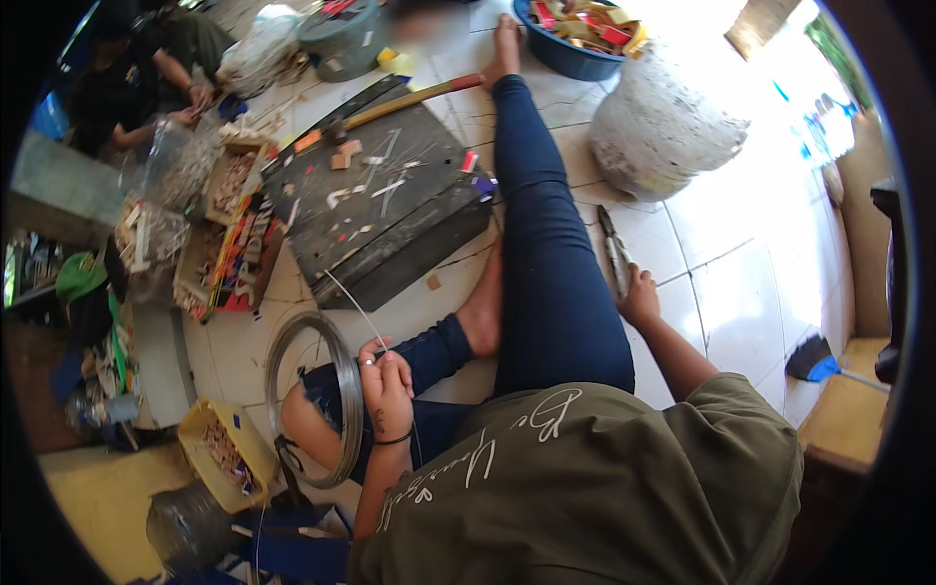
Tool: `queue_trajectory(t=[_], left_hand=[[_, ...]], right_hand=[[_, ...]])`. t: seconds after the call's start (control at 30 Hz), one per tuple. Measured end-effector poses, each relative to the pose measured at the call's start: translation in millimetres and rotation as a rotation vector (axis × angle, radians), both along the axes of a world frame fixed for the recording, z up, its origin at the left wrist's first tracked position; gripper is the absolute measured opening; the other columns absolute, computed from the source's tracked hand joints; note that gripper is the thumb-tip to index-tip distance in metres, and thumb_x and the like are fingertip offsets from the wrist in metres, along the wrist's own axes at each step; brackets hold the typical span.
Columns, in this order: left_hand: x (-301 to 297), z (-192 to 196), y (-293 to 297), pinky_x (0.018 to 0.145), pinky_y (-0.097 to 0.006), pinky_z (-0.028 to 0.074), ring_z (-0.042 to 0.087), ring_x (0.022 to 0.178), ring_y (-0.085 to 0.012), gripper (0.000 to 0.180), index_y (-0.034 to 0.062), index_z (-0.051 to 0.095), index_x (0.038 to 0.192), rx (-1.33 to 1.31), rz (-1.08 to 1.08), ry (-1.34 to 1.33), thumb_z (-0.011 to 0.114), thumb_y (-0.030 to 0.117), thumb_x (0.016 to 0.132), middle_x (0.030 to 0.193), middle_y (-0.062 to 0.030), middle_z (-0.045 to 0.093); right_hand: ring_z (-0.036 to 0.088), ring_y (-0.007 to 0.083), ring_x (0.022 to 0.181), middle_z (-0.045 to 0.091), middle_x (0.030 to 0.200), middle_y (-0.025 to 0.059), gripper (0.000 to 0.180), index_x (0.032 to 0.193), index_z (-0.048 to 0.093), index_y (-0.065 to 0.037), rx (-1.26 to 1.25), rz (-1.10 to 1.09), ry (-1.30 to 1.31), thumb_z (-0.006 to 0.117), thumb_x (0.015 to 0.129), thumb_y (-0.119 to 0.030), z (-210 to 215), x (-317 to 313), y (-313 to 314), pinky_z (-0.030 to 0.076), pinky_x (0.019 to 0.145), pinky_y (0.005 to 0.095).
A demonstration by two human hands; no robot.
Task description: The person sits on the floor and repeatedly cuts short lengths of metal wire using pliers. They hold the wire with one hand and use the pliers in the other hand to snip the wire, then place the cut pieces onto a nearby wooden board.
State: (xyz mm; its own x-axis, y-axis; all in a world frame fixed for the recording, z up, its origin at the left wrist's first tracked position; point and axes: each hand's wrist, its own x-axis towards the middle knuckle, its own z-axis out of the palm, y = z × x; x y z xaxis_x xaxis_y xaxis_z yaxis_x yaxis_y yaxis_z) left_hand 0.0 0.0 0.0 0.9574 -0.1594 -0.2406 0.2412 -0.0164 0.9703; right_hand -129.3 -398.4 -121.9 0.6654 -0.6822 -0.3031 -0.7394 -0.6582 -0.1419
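Observation:
My left hand (386, 378) is closed round a thin metal wire (357, 305), whose free end reaches up to the near edge of a dark wooden block (390, 185). Beside that hand a coil of wire (276, 375) rests upright against my bent knee. Over on the right, my right hand (639, 296) grips a pair of pliers (616, 255) low over the floor tiles, dark jaws pointing away from me. A hammer (405, 102) with a wooden handle lies across the block's far side. Small wood pieces (343, 156) and cut wire bits (383, 161) are scattered on top.
Boxes of small wood pieces (229, 258) stand left of the block, and a yellow bin (200, 458) sits nearer. Beyond my outstretched leg are a blue basin (570, 60) and a big pale sack (663, 127). Another person (122, 97) works at far left. A broom (814, 361) lies right.

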Motion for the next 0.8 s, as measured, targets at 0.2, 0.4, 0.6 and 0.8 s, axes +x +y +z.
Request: queue_trajectory(t=[0.2, 0.4, 0.6, 0.8], left_hand=[[12, 13, 18, 0.040, -0.017, 0.027, 0.031, 0.044, -0.0035, 0.017, 0.0037, 0.041, 0.108, -0.065, 0.071, 0.069, 0.033, 0.013, 0.096, 0.058, 0.0018, 0.037], [28, 21, 12, 0.039, -0.017, 0.025, 0.030, 0.044, -0.0029, 0.020, 0.0030, 0.047, 0.105, -0.027, -0.082, -0.019, 0.034, 0.017, 0.097, 0.057, 0.0030, 0.037], [31, 28, -3, 0.038, -0.016, 0.024, 0.028, 0.042, -0.0019, 0.022, 0.0042, 0.049, 0.102, -0.132, -0.128, -0.033, 0.032, 0.017, 0.098, 0.054, 0.0047, 0.034], [27, 37, 21, 0.039, -0.016, 0.023, 0.027, 0.043, -0.0017, 0.024, 0.0029, 0.053, 0.105, -0.400, -0.114, 0.186, 0.035, 0.017, 0.097, 0.053, 0.0055, 0.033]], right_hand=[[0.057, 0.0232, 0.057, 0.056, 0.080, 0.0137, 0.040, 0.105, 0.050, -0.002, 0.790, -0.378, -0.174, 0.051, 0.066, -0.008, 49, 34, -24, 0.050, 0.053, 0.0338], [0.051, 0.0249, 0.103, 0.037, 0.125, 0.0104, 0.050, 0.110, 0.051, -0.003, 0.532, 0.299, -0.809, 0.044, 0.061, 0.002, 150, 67, 28, 0.041, 0.089, 0.0347], [0.047, 0.0252, 0.114, 0.040, 0.127, 0.0137, 0.054, 0.118, 0.043, -0.003, 1.624, 0.417, -0.649, 0.051, 0.065, 0.001, 183, 121, 115, 0.039, 0.094, 0.0389], [0.038, 0.0198, 0.123, 0.042, 0.125, 0.0079, 0.066, 0.126, 0.038, -0.001, 1.644, 0.558, -0.309, 0.049, 0.062, 0.008, 168, 138, 171, 0.026, 0.105, 0.0371]])
